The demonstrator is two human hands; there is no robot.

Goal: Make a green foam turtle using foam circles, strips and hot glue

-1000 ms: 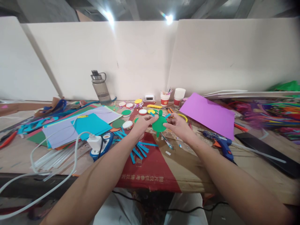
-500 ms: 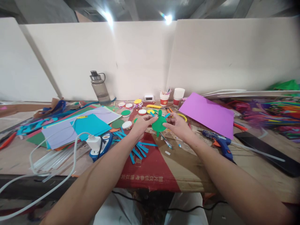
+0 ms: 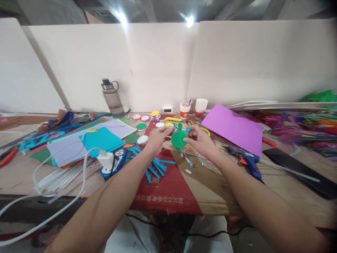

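1. Right hand (image 3: 201,140) — thumb and fingers pinching green disc (image 3: 179,139) by its right edge.
2. Left hand (image 3: 158,138) at disc's left — can't tell if gripping.
3. Disc between hands, over cardboard (image 3: 171,188), near pen (image 3: 189,160).

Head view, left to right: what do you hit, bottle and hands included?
Red handle → water bottle → left hand → green disc → right hand → glue gun → long black object.
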